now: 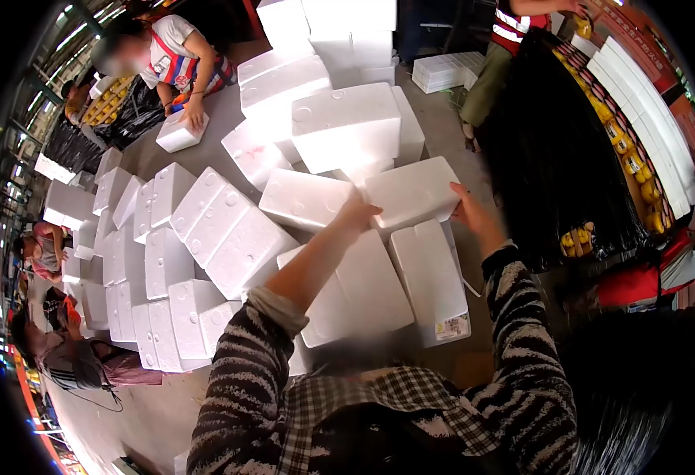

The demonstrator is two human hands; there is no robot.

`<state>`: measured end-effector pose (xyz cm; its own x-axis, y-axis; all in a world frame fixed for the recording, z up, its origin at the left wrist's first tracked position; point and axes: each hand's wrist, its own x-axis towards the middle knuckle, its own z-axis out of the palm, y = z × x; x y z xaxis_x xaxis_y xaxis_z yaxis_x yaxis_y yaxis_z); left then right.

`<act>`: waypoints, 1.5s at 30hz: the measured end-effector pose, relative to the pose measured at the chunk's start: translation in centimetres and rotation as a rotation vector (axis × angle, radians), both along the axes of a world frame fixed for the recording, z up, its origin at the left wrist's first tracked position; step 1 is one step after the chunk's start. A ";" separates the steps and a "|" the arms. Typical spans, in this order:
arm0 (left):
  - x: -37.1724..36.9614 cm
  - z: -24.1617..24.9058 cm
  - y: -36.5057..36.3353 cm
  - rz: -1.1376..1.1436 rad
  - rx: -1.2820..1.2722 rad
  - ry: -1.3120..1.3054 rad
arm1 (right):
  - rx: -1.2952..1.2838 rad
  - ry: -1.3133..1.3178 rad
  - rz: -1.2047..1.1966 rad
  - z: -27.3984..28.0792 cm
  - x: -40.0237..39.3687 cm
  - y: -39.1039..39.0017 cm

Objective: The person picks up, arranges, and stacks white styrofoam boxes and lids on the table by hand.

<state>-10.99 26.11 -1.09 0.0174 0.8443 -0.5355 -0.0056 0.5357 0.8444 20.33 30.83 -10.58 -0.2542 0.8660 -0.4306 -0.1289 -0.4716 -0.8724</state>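
A white foam box [411,190] is between my two hands, above other boxes. My left hand [358,214] grips its near left side, with the thumb showing at the edge and the other fingers mostly hidden. At its right end, my right hand [468,207] holds on with bent fingers. Close by on the left lies another foam box [308,198], beside my left hand. Below my hands stand a large foam box [367,289] and an upright foam box [427,273] with a printed label [452,327] on its lower end.
Stacked foam boxes [347,119] rise ahead, and a row of boxes [221,222] runs along the left. A person in a striped vest [177,55] handles a box at upper left. Black wrapping [553,158] covers a load with yellow netted packs [632,162] at right.
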 end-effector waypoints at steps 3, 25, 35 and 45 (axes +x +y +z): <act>-0.3 -1.7 0.0 -0.076 0.192 0.026 | 0.058 0.066 -0.041 -1.8 -0.4 0.5; -14.9 2.7 -31.3 -0.359 0.340 1.213 | -0.046 0.162 0.083 -5.1 1.6 2.5; -17.0 -4.6 -32.0 -0.370 0.509 1.221 | 0.900 -0.634 -0.390 2.4 -2.2 0.7; -25.9 0.7 -40.2 -0.212 0.835 0.805 | 1.114 -0.526 -0.012 16.6 -26.9 -21.3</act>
<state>-36.84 -14.09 -0.35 0.1090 0.9591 0.2612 0.7117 -0.2587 0.6531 -6.54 9.50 6.05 -0.2624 0.8270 0.4972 0.3603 0.5620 -0.7446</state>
